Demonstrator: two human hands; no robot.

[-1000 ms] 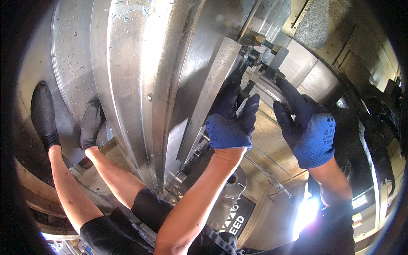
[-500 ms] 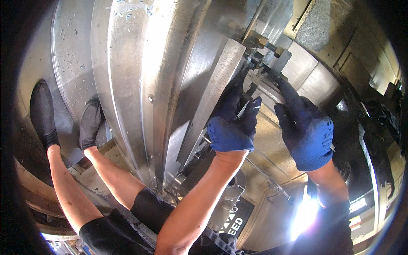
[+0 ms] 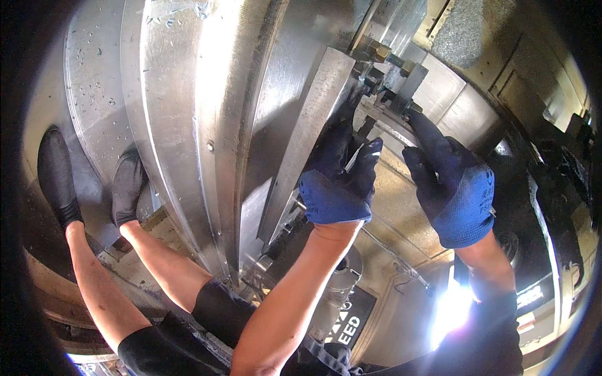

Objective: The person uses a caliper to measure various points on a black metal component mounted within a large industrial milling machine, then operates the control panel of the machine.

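Observation:
My left hand (image 3: 335, 175), in a blue and black work glove, reaches up beside a long flat steel bar (image 3: 310, 135). Its fingers stretch toward a clamp-like metal assembly (image 3: 379, 81) with bolts and nuts, and the thumb stands apart. A thin pale strip shows between thumb and fingers; whether it is held I cannot tell. My right hand (image 3: 451, 185), gloved alike, points its index finger up to the lower edge of a dark metal block (image 3: 411, 88), apparently touching it. Its thumb is apart from that finger. Between the hands lies a narrow metal ledge (image 3: 392, 133). The left fingertips are partly hidden in shadow.
Large curved steel surfaces (image 3: 169, 113) with scattered metal chips fill the left side. My feet in black socks (image 3: 55, 169) rest on the metal there. A bright light (image 3: 451, 313) glares at the lower right, near a cylindrical metal part (image 3: 343, 276) and a dark sign (image 3: 354, 323).
The view has shifted slightly, so the steel surfaces and assembly sit a little further left. Both hands keep nearly the same pose at the assembly.

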